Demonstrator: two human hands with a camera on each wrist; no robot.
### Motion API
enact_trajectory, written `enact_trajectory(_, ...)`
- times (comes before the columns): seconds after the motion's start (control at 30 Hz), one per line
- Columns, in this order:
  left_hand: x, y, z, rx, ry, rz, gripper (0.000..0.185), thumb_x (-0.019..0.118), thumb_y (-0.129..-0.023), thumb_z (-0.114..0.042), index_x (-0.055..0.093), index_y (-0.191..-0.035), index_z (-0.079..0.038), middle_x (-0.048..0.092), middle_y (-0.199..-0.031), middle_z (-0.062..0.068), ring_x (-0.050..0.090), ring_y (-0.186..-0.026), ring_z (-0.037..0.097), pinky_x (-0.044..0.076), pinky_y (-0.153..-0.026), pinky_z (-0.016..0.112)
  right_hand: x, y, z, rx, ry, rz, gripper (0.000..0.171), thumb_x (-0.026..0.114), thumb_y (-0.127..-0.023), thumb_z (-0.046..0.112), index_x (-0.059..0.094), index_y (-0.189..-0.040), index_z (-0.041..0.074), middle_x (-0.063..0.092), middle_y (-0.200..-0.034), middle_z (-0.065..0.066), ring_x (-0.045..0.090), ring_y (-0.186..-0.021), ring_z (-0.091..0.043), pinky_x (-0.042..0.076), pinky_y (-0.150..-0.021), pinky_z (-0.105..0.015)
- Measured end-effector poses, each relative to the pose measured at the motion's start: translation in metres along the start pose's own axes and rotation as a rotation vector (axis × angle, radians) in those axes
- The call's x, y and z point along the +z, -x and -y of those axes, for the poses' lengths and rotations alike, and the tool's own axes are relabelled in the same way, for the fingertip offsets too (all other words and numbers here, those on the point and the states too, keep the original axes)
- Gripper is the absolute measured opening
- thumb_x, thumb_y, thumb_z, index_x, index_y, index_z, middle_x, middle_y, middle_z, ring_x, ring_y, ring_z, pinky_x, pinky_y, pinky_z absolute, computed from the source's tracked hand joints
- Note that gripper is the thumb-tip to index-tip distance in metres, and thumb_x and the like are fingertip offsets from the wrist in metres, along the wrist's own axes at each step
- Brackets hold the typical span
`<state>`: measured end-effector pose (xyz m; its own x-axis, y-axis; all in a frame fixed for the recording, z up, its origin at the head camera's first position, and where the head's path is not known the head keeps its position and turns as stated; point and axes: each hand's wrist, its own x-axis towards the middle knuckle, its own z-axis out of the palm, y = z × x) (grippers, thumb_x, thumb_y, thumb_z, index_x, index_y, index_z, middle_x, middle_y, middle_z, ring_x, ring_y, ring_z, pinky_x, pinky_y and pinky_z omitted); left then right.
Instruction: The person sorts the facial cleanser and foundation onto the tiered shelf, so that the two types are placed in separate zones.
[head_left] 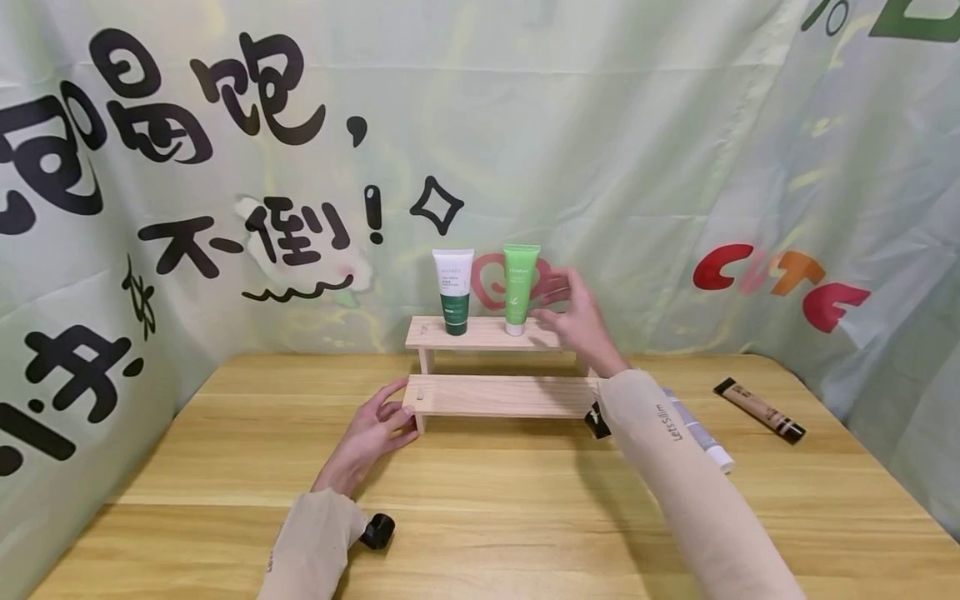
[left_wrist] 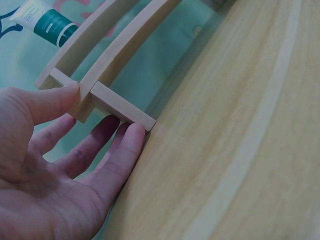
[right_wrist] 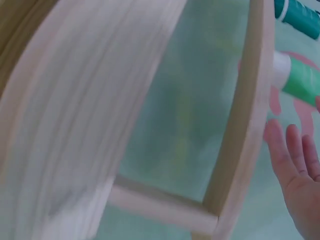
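A two-step wooden display shelf (head_left: 510, 395) stands on the table. My left hand (head_left: 369, 435) holds its left end; in the left wrist view the thumb presses the board's end and the fingertips (left_wrist: 134, 135) touch the side leg. On the upper step stand a white and dark green squeeze tube (head_left: 454, 292) and, to its right, a bright green squeeze tube (head_left: 519, 287), both upright on their caps. Just right of the green tube is my right hand (head_left: 581, 321), its fingers extended and apart from the tube in the right wrist view.
Right of the shelf, a pale grey-lilac tube (head_left: 697, 429) lies partly behind the right sleeve. A beige tube with black ends (head_left: 759, 410) lies farther right on the wooden table (head_left: 480, 517). A printed curtain (head_left: 600, 150) hangs close behind and around the table.
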<state>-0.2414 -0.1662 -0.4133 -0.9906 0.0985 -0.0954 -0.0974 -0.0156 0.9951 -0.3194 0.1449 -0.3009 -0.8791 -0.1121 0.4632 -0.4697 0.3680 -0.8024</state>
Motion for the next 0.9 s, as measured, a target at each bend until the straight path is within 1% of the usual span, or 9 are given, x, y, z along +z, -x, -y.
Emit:
enact_trajectory(0.1,0.000,0.000,-0.001,0.003,0.000,0.005,0.054,0.049,-0.106,-0.001,0.035,-0.158,-0.011,0.055,-0.130,0.024,0.062,-0.104,0.027,0.057,-0.090,0.039,-0.013,0.000,-0.002,0.010,0.016,-0.014,0.058,0.068,-0.086,-0.015,0.042,-0.138,-0.011,0.056,-0.123,-0.031,0.058,-0.111,-0.043,0.050,-0.098,-0.050)
enact_trajectory(0.2,0.000,0.000,-0.001,0.000,-0.001,0.006,0.054,0.048,-0.107,-0.001,0.034,-0.158,-0.011,0.054,-0.131,0.024,0.062,-0.103,0.027,0.057,-0.090,0.038,-0.026,0.001,-0.004,0.026,0.032,-0.026,0.057,0.067,-0.087,-0.015,0.042,-0.137,-0.012,0.056,-0.121,-0.030,0.060,-0.109,-0.044,0.050,-0.097,-0.047)
enact_trajectory(0.33,-0.001,0.000,-0.001,-0.006,0.001,0.005,0.055,0.049,-0.107,-0.001,0.034,-0.158,-0.011,0.054,-0.132,0.025,0.063,-0.103,0.027,0.057,-0.090,0.038,-0.045,0.007,-0.006,0.038,0.054,-0.027,0.055,0.067,-0.089,-0.011,0.042,-0.139,-0.011,0.056,-0.120,-0.029,0.061,-0.108,-0.042,0.050,-0.091,-0.032)
enact_trajectory(0.47,-0.001,0.000,0.000,-0.006,0.002,0.005,0.054,0.049,-0.106,-0.001,0.034,-0.158,-0.011,0.053,-0.132,0.025,0.062,-0.103,0.027,0.057,-0.090,0.038,-0.061,0.015,-0.010,0.051,0.051,-0.014,0.056,0.066,-0.091,-0.009,0.040,-0.141,-0.010,0.053,-0.123,-0.029,0.060,-0.107,-0.039,0.053,-0.080,-0.019)
enact_trajectory(0.57,-0.001,0.000,0.000,-0.009,0.001,0.002,0.054,0.048,-0.107,0.000,0.035,-0.158,-0.011,0.053,-0.133,0.025,0.062,-0.104,0.027,0.057,-0.090,0.038,-0.071,0.020,-0.012,0.056,0.050,-0.010,0.056,0.065,-0.092,-0.009,0.038,-0.141,-0.012,0.051,-0.124,-0.030,0.060,-0.104,-0.033,0.054,-0.075,-0.015)
enact_trajectory(0.7,-0.002,0.000,0.001,-0.009,-0.002,-0.002,0.054,0.049,-0.106,-0.001,0.035,-0.158,-0.011,0.054,-0.132,0.025,0.062,-0.103,0.027,0.058,-0.090,0.039,-0.084,0.026,-0.016,0.064,0.094,-0.010,0.057,0.067,-0.092,-0.008,0.038,-0.142,-0.012,0.052,-0.123,-0.030,0.060,-0.099,-0.022,0.053,-0.073,-0.012)
enact_trajectory(0.73,-0.002,0.000,0.001,-0.007,-0.002,-0.002,0.054,0.049,-0.106,-0.001,0.035,-0.158,-0.011,0.054,-0.132,0.025,0.062,-0.103,0.027,0.057,-0.090,0.039,-0.087,0.028,-0.018,0.064,0.102,-0.011,0.057,0.067,-0.092,-0.008,0.038,-0.141,-0.012,0.052,-0.123,-0.030,0.060,-0.096,-0.018,0.053,-0.073,-0.011)
enact_trajectory(0.83,-0.001,-0.001,0.001,-0.005,-0.003,-0.001,0.054,0.049,-0.106,-0.001,0.035,-0.158,-0.011,0.054,-0.132,0.025,0.063,-0.103,0.027,0.057,-0.091,0.039,-0.096,0.033,-0.022,0.077,0.111,-0.009,0.056,0.065,-0.092,-0.009,0.037,-0.141,-0.013,0.051,-0.123,-0.031,0.059,-0.092,-0.008,0.054,-0.073,-0.012)
enact_trajectory(0.9,-0.001,-0.001,0.001,-0.003,-0.004,-0.002,0.054,0.049,-0.106,-0.002,0.035,-0.157,-0.011,0.054,-0.132,0.025,0.063,-0.103,0.028,0.057,-0.091,0.040,-0.102,0.037,-0.026,0.089,0.103,-0.007,0.055,0.063,-0.093,-0.010,0.036,-0.141,-0.014,0.050,-0.123,-0.031,0.059,-0.091,-0.007,0.055,-0.072,-0.014)
